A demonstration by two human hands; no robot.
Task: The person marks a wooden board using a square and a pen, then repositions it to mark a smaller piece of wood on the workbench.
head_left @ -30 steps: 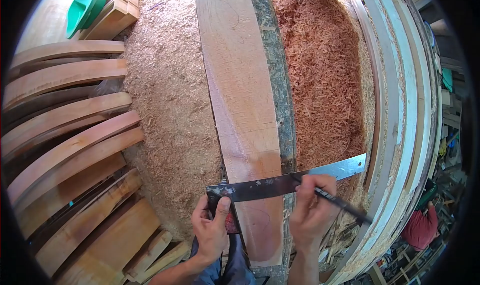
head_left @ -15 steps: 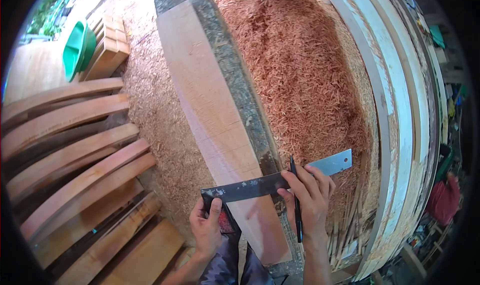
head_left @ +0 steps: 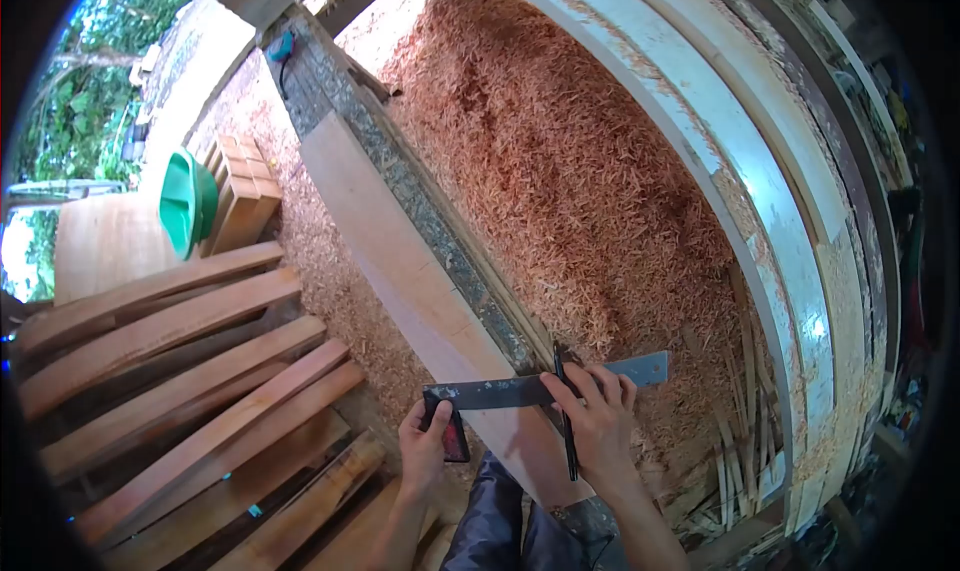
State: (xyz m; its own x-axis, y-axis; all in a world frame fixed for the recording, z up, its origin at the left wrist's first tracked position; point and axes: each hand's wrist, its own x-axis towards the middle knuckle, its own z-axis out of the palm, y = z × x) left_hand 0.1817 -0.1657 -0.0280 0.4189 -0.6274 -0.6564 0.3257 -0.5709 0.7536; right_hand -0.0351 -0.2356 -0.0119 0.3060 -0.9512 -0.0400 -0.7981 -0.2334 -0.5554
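A long flat wooden board runs away from me on a weathered beam. Across its near part lies a try square, its metal blade reaching past the board's right edge. My left hand grips the square's dark handle beside the board's left edge, thumb on top. In my right hand a black pen is held between the fingers, tip pointing away from me. The fingers of that hand also rest on the blade near the board's right edge. Faint lines cross the board further up.
Several curved wooden pieces are lined up at the left. Beyond them a green basin leans by stacked wood blocks. Reddish shavings pile up right of the beam, bordered by long pale planks.
My view has tilted up and shifted, so the far end of the beam and trees show. Both hands keep their hold on the square and pen, at about the same place on the board.
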